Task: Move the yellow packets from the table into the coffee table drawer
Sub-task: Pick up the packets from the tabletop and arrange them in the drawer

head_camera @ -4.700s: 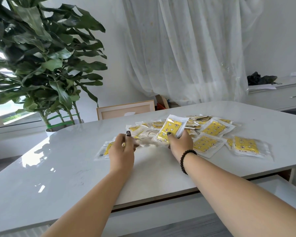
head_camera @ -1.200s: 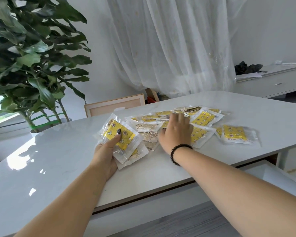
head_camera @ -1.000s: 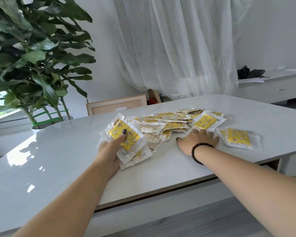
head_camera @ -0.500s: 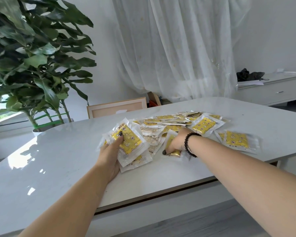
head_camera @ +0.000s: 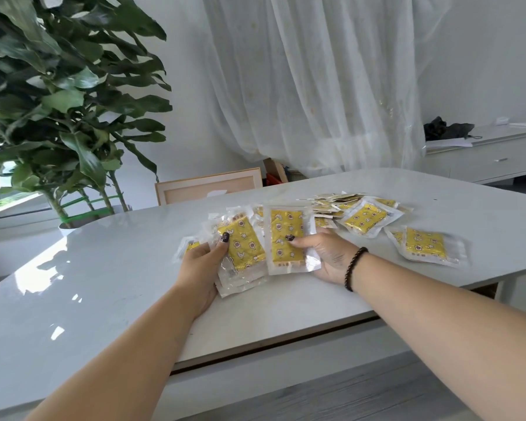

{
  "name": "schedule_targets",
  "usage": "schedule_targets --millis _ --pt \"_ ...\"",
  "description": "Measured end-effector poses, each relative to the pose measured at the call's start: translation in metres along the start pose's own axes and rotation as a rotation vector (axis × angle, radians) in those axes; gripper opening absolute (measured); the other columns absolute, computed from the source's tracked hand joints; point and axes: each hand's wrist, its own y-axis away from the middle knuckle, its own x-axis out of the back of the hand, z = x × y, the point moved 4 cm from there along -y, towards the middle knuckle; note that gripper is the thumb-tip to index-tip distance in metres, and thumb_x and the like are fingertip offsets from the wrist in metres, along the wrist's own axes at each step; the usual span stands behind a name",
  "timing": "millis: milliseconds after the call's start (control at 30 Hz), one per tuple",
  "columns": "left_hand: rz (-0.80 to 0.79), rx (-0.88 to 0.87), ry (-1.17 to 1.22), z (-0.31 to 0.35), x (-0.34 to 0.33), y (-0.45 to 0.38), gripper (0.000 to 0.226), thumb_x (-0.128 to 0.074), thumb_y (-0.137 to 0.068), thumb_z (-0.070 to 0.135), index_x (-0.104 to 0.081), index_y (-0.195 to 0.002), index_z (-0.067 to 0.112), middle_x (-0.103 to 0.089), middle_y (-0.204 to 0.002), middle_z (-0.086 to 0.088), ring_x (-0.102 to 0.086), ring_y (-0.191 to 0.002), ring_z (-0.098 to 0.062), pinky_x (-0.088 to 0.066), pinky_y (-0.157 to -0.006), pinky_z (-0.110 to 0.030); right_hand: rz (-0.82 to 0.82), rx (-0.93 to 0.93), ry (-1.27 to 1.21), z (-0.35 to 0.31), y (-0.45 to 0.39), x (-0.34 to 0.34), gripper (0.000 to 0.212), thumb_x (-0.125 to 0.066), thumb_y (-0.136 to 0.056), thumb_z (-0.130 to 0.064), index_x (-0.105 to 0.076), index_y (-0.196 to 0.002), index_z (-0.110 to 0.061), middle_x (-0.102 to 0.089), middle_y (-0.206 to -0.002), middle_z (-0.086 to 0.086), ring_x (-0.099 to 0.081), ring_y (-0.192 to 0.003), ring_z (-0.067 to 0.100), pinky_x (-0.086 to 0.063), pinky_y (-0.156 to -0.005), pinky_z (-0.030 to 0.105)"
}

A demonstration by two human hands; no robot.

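Right hand [head_camera: 325,253] lifted yellow packet [head_camera: 287,238], long axis upright.

Beyond the hands, sheer white curtains [head_camera: 310,86] hang against a white wall; far left of them a tall, dark green leafy potted plant [head_camera: 58,95] catches window daylight, a light wooden picture frame [head_camera: 208,188] leans behind, a low white drawer cabinet [head_camera: 486,159] sits far right, grey wood-look floor [head_camera: 331,396] below
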Motion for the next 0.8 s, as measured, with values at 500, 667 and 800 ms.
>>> schedule_targets --millis 500,667,800 --pt "-0.050 -0.025 -0.095 0.003 -0.004 0.005 0.021 -0.066 -0.086 0.020 -0.072 -0.090 -0.001 -0.075 -0.090 -0.021 -0.073 -0.077 -0.033 -0.061 -0.073 -0.047 0.131 0.180 0.200 0.019 -0.019 -0.028 0.051 -0.075 -0.072 0.007 -0.057 -0.118 -0.009 -0.067 -0.113 0.013 -0.066 -0.102 0.028 -0.053 -0.089 0.051" --pt "0.003 -0.014 -0.076 0.003 0.000 0.005 0.028 -0.060 -0.094 0.027 -0.074 -0.086 0.004 -0.075 -0.086 -0.018 -0.071 -0.073 -0.032 -0.058 -0.074 -0.052 0.341 0.276 0.407 0.009 -0.014 -0.025 0.049 -0.067 -0.084 -0.017 -0.046 -0.128 -0.014 -0.057 -0.116 0.000 -0.060 -0.089 0.013 -0.051 -0.073 0.025" --pt "0.036 -0.011 -0.088 0.003 0.001 0.004 0.031 -0.052 -0.099 0.023 -0.073 -0.084 0.007 -0.074 -0.082 -0.015 -0.071 -0.067 -0.030 -0.060 -0.059 -0.047 0.276 0.194 0.614 -0.017 -0.007 -0.028 0.053 -0.053 -0.087 0.001 -0.039 -0.136 -0.017 -0.056 -0.109 0.003 -0.059 -0.088 0.019 -0.054 -0.077 0.034"
